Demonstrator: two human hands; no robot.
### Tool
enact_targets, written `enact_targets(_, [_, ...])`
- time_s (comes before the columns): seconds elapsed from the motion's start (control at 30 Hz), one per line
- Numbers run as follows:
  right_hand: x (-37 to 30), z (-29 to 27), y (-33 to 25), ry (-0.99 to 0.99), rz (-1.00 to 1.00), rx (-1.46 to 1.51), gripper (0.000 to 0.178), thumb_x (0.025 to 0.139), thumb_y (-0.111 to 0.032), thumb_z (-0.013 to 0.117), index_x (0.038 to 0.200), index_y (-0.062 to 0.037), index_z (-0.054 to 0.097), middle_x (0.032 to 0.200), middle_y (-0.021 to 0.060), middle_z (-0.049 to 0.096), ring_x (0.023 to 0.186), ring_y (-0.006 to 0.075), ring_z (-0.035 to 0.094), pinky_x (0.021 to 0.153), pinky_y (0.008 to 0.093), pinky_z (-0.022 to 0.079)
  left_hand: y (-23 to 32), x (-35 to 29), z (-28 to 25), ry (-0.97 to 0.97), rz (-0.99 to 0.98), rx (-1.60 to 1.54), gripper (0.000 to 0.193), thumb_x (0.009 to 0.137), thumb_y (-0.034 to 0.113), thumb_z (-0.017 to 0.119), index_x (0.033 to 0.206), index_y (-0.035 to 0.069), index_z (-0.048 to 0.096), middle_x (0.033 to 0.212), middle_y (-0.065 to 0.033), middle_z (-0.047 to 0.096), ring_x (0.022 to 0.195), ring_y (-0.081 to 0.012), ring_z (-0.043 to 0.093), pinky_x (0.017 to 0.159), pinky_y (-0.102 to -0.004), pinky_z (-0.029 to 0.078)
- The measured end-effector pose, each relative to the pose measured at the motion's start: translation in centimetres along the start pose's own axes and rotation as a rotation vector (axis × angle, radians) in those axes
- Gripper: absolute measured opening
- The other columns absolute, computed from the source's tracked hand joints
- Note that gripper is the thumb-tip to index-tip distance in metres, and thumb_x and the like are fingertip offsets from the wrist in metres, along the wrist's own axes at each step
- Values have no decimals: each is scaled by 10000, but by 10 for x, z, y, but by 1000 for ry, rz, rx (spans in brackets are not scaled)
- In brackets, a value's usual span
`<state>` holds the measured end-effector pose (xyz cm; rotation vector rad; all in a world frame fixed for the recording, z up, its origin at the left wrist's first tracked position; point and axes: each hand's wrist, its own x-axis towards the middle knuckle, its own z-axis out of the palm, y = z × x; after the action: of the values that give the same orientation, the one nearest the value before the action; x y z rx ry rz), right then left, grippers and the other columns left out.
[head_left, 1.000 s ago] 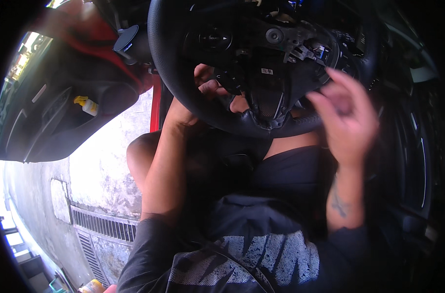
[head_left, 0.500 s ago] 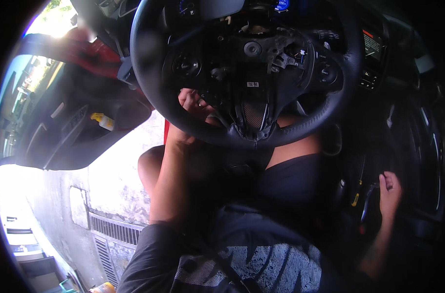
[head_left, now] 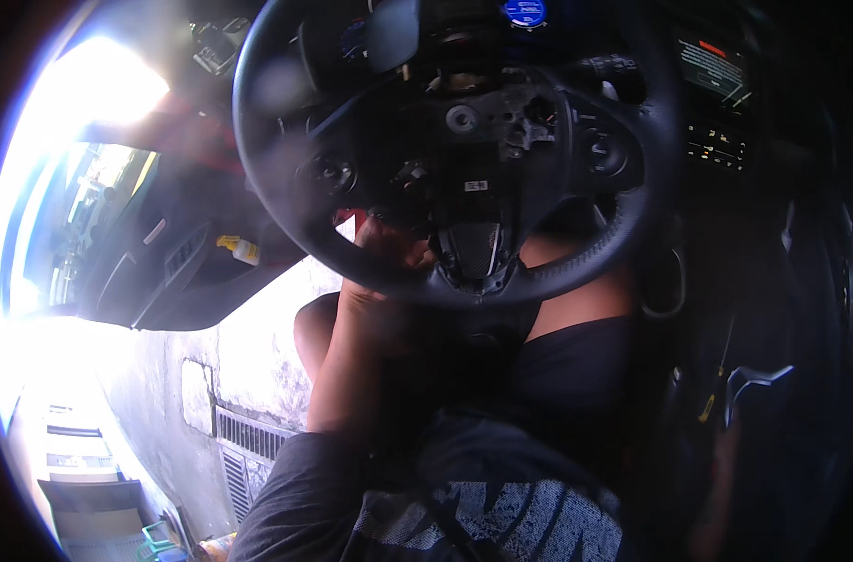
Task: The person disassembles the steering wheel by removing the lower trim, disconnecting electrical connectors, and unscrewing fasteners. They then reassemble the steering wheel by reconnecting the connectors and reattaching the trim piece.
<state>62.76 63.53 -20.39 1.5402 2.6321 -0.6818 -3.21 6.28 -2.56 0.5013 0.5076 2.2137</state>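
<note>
My left hand reaches behind the lower left of the steering wheel, close to the bottom spoke. Its fingers look curled in, but what they hold, if anything, is hidden by the wheel and shadow. The wheel's centre is uncovered, with bare brackets and a round hub bolt. Far to the right, my right forearm lies in deep shadow, and its fingers cannot be made out. Just beyond it is a shiny bent tool, its kind unclear. A yellow-handled screwdriver lies to its left.
The car door stands open at the left, with a yellow and white bottle in it. Outside is pale ground with a drain grate. A lit screen sits at the upper right. My thighs are under the wheel.
My right hand has gone into shadow, and the bent tool now shows brightly beside it. My left hand stays behind the wheel. The whole view has shifted slightly.
</note>
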Motion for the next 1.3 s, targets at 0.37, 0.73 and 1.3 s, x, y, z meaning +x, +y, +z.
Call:
enact_targets(0.37, [-13,-10,-19,97,-16,73,437,985,1,708,1404,-35,591,1291,181,702,1283,313,683,1094,417,504,-8,-1,10,309,235,258,534,1119,465,634,1523,117,608,1470,-115,683,1230,-285,724,1000,-432,611])
enact_targets(0.73, [-5,-28,-42,98,289,178,514,891,35,842,1374,-74,707,1305,136,775,1230,261,740,1089,406,564,1,20,4,298,196,384,558,1115,502,617,1526,125,600,1438,-112,700,1205,-276,723,1013,-447,591])
enact_targets(1.3, [-30,-50,-196,-11,113,159,352,1062,-156,705,1361,-66,543,1160,216,705,1053,352,728,911,472,559,-18,13,39,242,218,167,597,1109,559,591,1531,137,588,1389,-107,728,1166,-261,723,1033,-472,561])
